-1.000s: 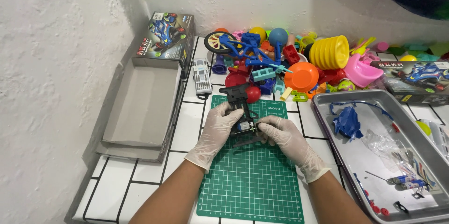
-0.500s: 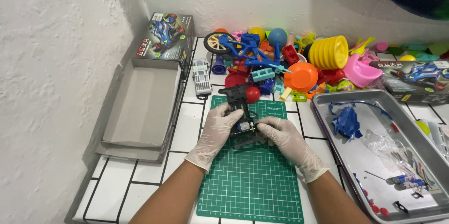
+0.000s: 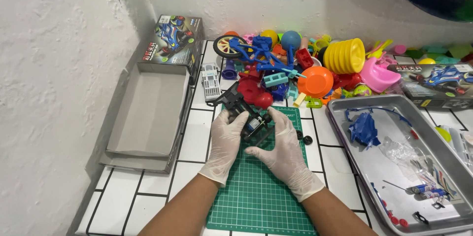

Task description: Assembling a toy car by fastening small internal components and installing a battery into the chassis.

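The cutting mat [image 3: 256,191] lies at the counter's [image 3: 194,140] front edge, near its middle. Over the mat's far end both gloved hands meet on the toy car chassis [image 3: 249,120] — left hand [image 3: 225,142] on its left side, right hand [image 3: 282,150] on its right. Two loose wheels [image 3: 303,137] lie just off the mat's right edge. Further right sits the metal tray [image 3: 345,118], with a car body shell [image 3: 363,130] in its far part and small bottles [image 3: 426,190] nearer the front. Left of the mat lies an open cardboard box [image 3: 148,113] along the wall. Behind everything — against the back wall — is a heap of toys [image 3: 295,63].
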